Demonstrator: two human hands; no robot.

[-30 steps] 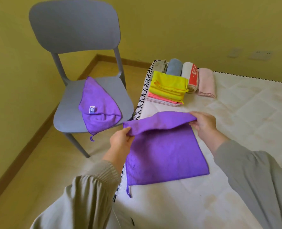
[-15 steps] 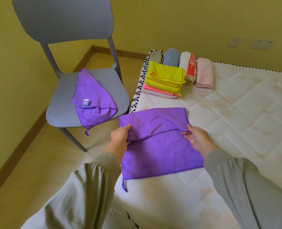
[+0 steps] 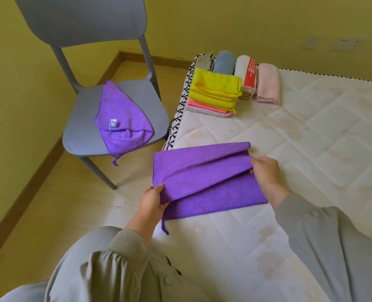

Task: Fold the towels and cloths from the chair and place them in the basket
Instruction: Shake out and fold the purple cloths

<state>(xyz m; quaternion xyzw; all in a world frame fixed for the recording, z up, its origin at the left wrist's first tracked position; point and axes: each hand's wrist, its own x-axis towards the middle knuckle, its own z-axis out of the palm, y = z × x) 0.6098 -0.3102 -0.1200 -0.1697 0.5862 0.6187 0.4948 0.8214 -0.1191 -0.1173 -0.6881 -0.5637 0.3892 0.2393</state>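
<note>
Left hand (image 3: pixel 152 201) has come nearer since half a second ago, dragging its corner of the flap toward the near edge. The flap now sits skewed instead of straight across.

Writing:
- second purple cloth (image 3: pixel 119 118) on the chair (image 3: pixel 80 118) seat has a small blue-and-white label (image 3: pixel 112 124) with a red mark; the text is too small to read
- rolled white towel (image 3: pixel 246 77) has a red band with white characters running along its length; I can't read them

Purple cloth (image 3: pixel 202 175) vs hands:
- lies on the mattress (image 3: pixel 311 127) at its near-left corner, left end hanging just over the edge
- left hand is at the left end, thumb on top and fingers under, pinching the flap's corner
- right hand (image 3: pixel 265 171) is at the right end, fingers curled round the flap's edge, pinching it slightly off the lower layer
- both hands are on the upper layer only; the lower layer lies flat

Orientation:
- long axis runs left to right, right end a bit farther away
- flap's free edge runs on a diagonal, near at the left hand, far at the right hand
- hanging loop (image 3: pixel 164 227) dangles off the near-left corner

Chair cloth is bunched into a rough triangle, tip pointing toward the chair back.

Far-left corner of the mattress:
- folded yellow cloth (image 3: pixel 215 88) stacked on a pink cloth (image 3: pixel 204 106)
- behind them a row of rolls: grey (image 3: pixel 205 59), blue (image 3: pixel 224 63), the white one, pale pink (image 3: pixel 267 86), touching side by side
</note>
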